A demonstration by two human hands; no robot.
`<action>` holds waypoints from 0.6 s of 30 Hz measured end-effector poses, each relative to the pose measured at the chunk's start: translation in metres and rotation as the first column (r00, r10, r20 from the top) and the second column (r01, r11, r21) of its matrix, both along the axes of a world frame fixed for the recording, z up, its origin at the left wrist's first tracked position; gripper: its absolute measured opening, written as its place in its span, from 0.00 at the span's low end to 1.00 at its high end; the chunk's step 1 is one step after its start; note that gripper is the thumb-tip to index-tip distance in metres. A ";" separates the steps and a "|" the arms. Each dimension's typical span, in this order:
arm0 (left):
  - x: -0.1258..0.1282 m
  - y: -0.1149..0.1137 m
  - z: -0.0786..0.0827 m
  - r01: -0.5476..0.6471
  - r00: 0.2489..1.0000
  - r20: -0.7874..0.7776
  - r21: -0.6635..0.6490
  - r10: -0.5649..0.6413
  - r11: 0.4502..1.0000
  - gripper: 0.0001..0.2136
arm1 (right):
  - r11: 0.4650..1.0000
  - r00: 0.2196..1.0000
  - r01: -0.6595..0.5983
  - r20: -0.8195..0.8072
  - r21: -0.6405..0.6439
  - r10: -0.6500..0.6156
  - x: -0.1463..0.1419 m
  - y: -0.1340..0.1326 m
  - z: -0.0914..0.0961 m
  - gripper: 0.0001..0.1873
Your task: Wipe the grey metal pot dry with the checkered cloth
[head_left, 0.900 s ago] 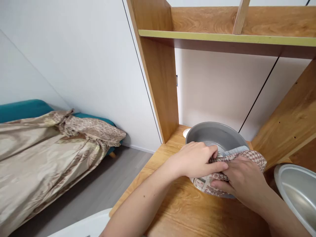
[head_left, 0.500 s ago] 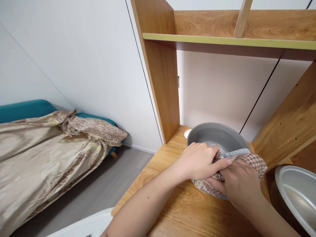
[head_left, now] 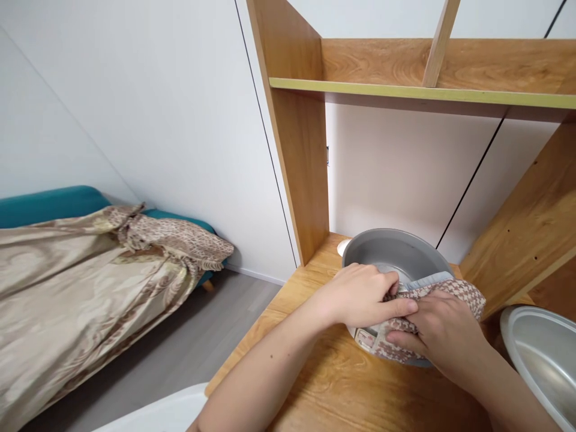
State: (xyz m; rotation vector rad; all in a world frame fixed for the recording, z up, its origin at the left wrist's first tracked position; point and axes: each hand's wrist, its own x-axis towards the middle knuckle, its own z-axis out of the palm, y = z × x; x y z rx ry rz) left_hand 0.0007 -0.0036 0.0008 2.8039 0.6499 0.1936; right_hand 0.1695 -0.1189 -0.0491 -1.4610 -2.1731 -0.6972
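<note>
A grey round pot [head_left: 396, 240] stands on the wooden desktop, its near rim largely covered by hands and cloth. My left hand [head_left: 362, 297] is curled over that near rim, its fingertips hidden inside and its thumb pointing right toward my other hand. A brown-and-white houndstooth cloth [head_left: 463, 294] with a blue-grey edge drapes over the right side of the rim and down the outside. My right hand [head_left: 443, 327] presses and grips this cloth against the pot wall. Below my left hand, a small label-like patch [head_left: 365, 339] shows on the pot's front.
To the right sits a silver metal pot [head_left: 540, 348]. A wooden shelf [head_left: 405, 90] spans above, with upright side panels [head_left: 301, 174]. At left, a patterned cover lies over a teal sofa [head_left: 54, 204]. A white curved object [head_left: 166, 411] is at the bottom edge.
My right hand has shifted slightly right and down with the cloth, uncovering the label-like patch. The left hand stays at the rim. The view has tilted a little upward.
</note>
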 end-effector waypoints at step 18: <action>-0.001 0.004 -0.003 0.013 1.000 0.012 -0.018 -0.013 1.000 0.27 | 0.998 1.000 0.008 -0.013 0.060 -0.007 -0.010 0.001 0.000 0.25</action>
